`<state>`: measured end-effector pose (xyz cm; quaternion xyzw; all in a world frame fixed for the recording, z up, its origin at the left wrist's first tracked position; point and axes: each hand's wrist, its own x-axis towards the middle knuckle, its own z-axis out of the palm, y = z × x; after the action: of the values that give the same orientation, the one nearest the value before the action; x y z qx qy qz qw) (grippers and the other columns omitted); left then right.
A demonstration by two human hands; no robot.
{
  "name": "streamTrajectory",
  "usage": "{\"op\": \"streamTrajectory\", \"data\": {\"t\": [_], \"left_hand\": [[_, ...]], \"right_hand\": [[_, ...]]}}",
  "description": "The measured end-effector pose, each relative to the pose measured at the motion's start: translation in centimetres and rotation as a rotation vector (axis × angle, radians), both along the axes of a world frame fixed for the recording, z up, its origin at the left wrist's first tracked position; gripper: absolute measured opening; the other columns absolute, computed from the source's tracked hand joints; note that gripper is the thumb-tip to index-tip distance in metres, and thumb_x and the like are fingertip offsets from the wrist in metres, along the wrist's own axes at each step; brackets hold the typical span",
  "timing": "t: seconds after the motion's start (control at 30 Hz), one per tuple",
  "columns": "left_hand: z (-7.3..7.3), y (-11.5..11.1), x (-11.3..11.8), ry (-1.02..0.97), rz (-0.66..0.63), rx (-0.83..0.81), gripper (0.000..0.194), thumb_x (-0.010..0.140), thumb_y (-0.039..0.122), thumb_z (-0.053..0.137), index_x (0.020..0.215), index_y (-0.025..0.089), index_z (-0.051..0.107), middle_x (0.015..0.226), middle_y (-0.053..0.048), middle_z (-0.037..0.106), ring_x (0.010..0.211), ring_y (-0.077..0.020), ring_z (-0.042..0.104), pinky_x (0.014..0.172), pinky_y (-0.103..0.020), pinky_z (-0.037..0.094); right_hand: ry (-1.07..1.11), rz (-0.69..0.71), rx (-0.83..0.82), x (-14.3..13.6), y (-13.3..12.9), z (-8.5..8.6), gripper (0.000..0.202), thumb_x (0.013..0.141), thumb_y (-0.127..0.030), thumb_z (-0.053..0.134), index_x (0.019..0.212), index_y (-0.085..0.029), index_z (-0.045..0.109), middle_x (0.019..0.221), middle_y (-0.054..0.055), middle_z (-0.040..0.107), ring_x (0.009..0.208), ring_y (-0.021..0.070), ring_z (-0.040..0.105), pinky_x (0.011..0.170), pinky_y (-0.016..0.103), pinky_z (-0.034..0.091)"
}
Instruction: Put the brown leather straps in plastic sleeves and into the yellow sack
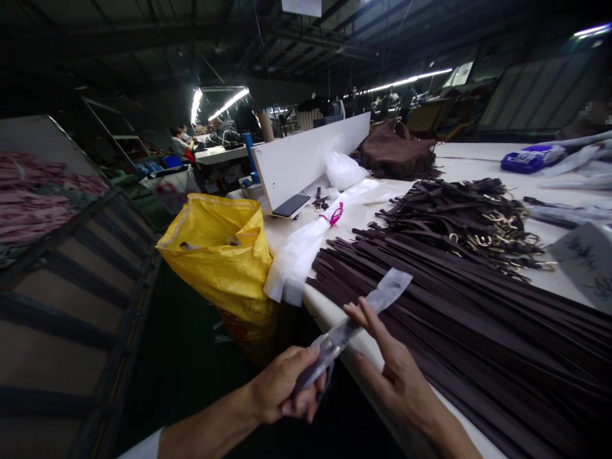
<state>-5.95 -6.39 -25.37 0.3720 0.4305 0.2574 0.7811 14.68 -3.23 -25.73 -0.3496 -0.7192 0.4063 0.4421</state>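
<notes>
My left hand (282, 386) is closed around a narrow clear plastic bag (335, 339), which has something dark inside. The bag slants up and to the right, and its flat, see-through end reaches over the table's edge. My right hand (399, 382) has its fingers stretched out and apart beside the upper part of the bag. Its fingertips overlap the bag, though whether they touch it I cannot tell. Just beyond both hands, long dark brown straps (454, 319) lie side by side on the white table (329, 312).
Shorter dark straps with gold-coloured hooks (497, 233) are heaped farther back. White plastic bags (306, 255) tied with a pink ribbon (335, 215) lie at the table's corner. A yellow sack (224, 255) stands left of the table, near a slatted rack (71, 319). A phone (291, 205) rests behind.
</notes>
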Motion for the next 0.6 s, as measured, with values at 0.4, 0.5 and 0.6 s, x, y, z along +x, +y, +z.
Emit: {"op": "streamTrajectory", "data": {"t": [0.4, 0.5, 0.6], "left_hand": [[2.8, -0.4, -0.2, -0.235, -0.241, 0.001, 0.046, 0.065, 0.054, 0.066, 0.069, 0.009, 0.058, 0.036, 0.002, 0.045, 0.034, -0.0106, 0.048, 0.025, -0.014, 0.024], [3.7, -0.3, 0.1, -0.433, -0.218, 0.053, 0.04, 0.073, 0.05, 0.06, 0.07, 0.01, 0.059, 0.035, 0.002, 0.043, 0.033, -0.0097, 0.045, 0.032, -0.017, 0.035], [5.7, 0.2, 0.4, -0.673, -0.112, 0.189, 0.035, 0.083, 0.043, 0.049, 0.073, 0.012, 0.06, 0.031, 0.006, 0.035, 0.028, -0.0062, 0.035, 0.04, -0.018, 0.042]], "right_hand": [[-0.293, -0.085, 0.321, 2.4, 3.2, 0.5, 0.04, 0.083, -0.008, 0.039, 0.114, -0.021, 0.061, 0.107, 0.009, 0.064, 0.106, 0.0236, 0.056, 0.092, 0.043, 0.044], [-0.239, -0.058, 0.216, 1.3, 2.6, 0.4, 0.033, 0.083, -0.012, 0.045, 0.109, -0.022, 0.063, 0.103, 0.008, 0.065, 0.098, 0.0232, 0.059, 0.087, 0.038, 0.046], [-0.242, -0.049, 0.151, -0.1, 1.0, -0.2, 0.022, 0.087, -0.021, 0.048, 0.101, -0.021, 0.064, 0.087, 0.006, 0.066, 0.077, 0.0191, 0.062, 0.071, 0.028, 0.048]]}}
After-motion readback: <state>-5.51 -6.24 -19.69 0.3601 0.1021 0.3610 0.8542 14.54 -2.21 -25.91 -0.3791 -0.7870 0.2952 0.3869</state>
